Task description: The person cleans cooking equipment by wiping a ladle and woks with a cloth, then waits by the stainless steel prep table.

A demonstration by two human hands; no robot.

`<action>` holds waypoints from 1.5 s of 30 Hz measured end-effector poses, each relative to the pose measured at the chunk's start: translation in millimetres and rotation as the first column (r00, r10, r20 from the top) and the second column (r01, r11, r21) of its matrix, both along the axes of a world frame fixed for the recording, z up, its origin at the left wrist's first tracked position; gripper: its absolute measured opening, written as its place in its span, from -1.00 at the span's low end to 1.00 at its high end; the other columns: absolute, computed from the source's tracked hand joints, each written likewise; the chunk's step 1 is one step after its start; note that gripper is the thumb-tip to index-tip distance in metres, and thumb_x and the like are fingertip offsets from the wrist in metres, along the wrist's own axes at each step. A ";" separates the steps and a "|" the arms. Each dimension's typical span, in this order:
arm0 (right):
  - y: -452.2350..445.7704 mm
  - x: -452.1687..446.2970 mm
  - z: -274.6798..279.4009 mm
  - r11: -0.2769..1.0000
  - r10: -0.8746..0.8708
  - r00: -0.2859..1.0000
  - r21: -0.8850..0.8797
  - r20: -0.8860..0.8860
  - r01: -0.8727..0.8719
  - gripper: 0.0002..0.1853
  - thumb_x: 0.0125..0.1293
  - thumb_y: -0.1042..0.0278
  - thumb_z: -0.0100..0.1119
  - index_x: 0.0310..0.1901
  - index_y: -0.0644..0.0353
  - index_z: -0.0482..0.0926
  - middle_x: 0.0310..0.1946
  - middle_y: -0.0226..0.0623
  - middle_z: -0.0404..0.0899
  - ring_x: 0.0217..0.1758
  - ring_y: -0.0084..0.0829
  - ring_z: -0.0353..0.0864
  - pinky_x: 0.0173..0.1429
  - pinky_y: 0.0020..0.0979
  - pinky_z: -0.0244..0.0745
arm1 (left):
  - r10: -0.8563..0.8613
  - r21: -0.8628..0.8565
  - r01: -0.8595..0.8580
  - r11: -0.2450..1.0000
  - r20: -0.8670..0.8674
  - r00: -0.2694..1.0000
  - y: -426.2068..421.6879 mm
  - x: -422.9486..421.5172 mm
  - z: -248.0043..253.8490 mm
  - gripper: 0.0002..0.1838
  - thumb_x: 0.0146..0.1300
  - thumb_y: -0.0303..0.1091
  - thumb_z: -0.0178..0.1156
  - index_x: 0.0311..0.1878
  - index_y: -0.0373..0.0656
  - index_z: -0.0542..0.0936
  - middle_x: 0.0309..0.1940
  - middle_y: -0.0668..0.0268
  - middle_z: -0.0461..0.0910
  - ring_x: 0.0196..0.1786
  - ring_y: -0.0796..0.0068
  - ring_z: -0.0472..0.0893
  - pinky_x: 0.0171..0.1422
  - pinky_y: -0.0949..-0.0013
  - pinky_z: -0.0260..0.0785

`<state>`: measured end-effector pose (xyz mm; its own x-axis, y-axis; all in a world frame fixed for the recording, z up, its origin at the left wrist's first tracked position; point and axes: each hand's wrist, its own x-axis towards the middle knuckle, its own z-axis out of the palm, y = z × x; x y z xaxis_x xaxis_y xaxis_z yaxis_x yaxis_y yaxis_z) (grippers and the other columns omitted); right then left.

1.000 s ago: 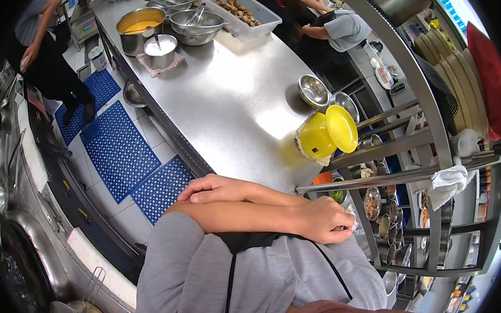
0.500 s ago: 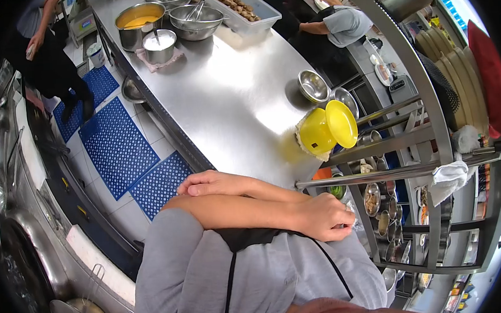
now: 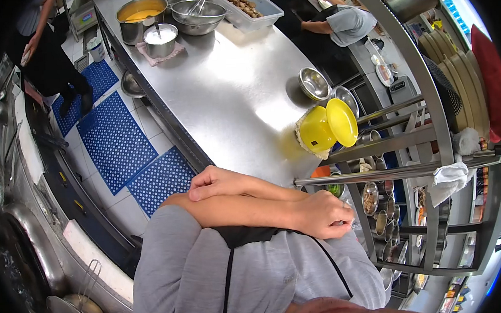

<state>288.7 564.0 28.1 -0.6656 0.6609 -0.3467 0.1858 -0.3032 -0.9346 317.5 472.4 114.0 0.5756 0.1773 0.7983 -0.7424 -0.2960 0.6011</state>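
Note:
My forearms are crossed in front of my grey shirt point(image 3: 257, 271). My left hand point(image 3: 324, 214) lies at the right, over my right arm near the elbow. Its fingers are curled in, a ring shows on one of them, and I see nothing in its grip. My right hand point(image 3: 213, 183) is closed loosely over my left forearm point(image 3: 236, 210); part of its fingers is hidden. Both hands are at the near edge of the steel table point(image 3: 230, 112). On the table to the right, a yellow container point(image 3: 316, 129) with a yellow lid point(image 3: 342, 122) leaning against it sits on a cloth.
A pot of orange liquid point(image 3: 134, 33), a small pot of white stuff point(image 3: 160, 46), steel bowls point(image 3: 199, 21) and a plastic tub point(image 3: 265, 18) stand at the far end. Co-workers point(image 3: 340, 25) are beyond. A steel rack point(image 3: 378, 174) is at right, blue mats point(image 3: 112, 142) at left.
My right hand has shifted slightly right and up along my left forearm. The view has tilted a little. My arms remain crossed, and the table things look unmoved.

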 end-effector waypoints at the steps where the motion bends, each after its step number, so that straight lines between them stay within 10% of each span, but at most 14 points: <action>1: -0.6 2.5 0.3 1.000 -0.009 1.000 -0.012 0.029 0.009 -0.62 0.38 0.00 0.33 -0.26 0.23 0.67 -0.46 -0.48 0.61 -0.37 -0.68 0.49 -0.26 -0.51 0.39 | 0.003 0.014 -0.003 1.000 -0.004 1.000 0.8 -0.9 -0.9 -0.80 0.21 -0.32 0.25 -0.49 -0.16 0.52 -0.62 0.18 0.52 -0.55 0.11 0.58 -0.46 0.11 0.40; 5: -2.3 6.2 9.6 0.990 -0.097 0.989 0.116 0.114 0.084 -0.56 0.34 -0.07 0.38 -0.44 0.19 0.59 -0.64 -0.59 0.47 -0.53 -0.73 0.33 -0.44 -0.52 0.23 | 0.007 0.048 -0.006 0.999 -0.007 1.000 2.1 -0.8 -5.0 -0.83 0.23 -0.33 0.25 -0.43 -0.17 0.56 -0.51 0.24 0.59 -0.53 0.19 0.59 -0.45 0.18 0.42; 14: 17.7 -17.7 4.7 0.980 -0.154 0.947 -0.164 -0.282 0.111 -0.57 0.47 0.03 0.23 0.14 0.21 0.61 0.15 -0.30 0.60 0.17 -0.53 0.52 0.25 -0.44 0.41 | -0.024 0.022 0.022 1.000 0.101 0.995 -2.8 11.6 10.1 -0.87 0.22 -0.37 0.26 -0.42 -0.16 0.57 -0.52 0.26 0.59 -0.52 0.20 0.59 -0.44 0.20 0.41; 21: 13.8 -16.3 24.1 0.991 -0.021 0.996 0.129 -0.088 0.032 -0.63 0.39 0.06 0.34 -0.12 0.27 0.74 -0.21 -0.35 0.75 -0.09 -0.56 0.65 0.05 -0.46 0.50 | 0.014 -0.008 -0.014 1.000 0.039 0.999 6.2 10.3 2.9 -0.89 0.24 -0.38 0.28 -0.39 -0.15 0.58 -0.53 0.27 0.58 -0.52 0.24 0.59 -0.44 0.23 0.40; 41: -41.5 58.5 34.8 0.962 -0.223 0.968 -0.190 -0.116 0.198 -0.67 0.45 0.14 0.26 -0.43 0.18 0.61 -0.55 -0.69 0.51 -0.41 -0.84 0.42 -0.35 -0.56 0.34 | 0.095 0.079 -0.103 0.992 0.106 0.990 23.7 -7.4 -3.8 -0.89 0.21 -0.37 0.31 -0.41 -0.15 0.61 -0.55 0.30 0.52 -0.53 0.33 0.57 -0.45 0.28 0.40; 45: -85.5 129.8 -80.0 0.865 -0.501 0.805 -0.150 -0.317 0.479 -0.80 0.39 0.27 0.26 -0.34 0.19 0.60 -0.34 -0.59 0.59 -0.28 -0.75 0.52 -0.22 -0.58 0.43 | 0.209 0.161 -0.231 0.960 0.143 0.967 52.5 -9.1 -15.9 -0.89 0.18 -0.36 0.31 -0.42 -0.12 0.61 -0.48 0.28 0.57 -0.48 0.29 0.60 -0.42 0.22 0.44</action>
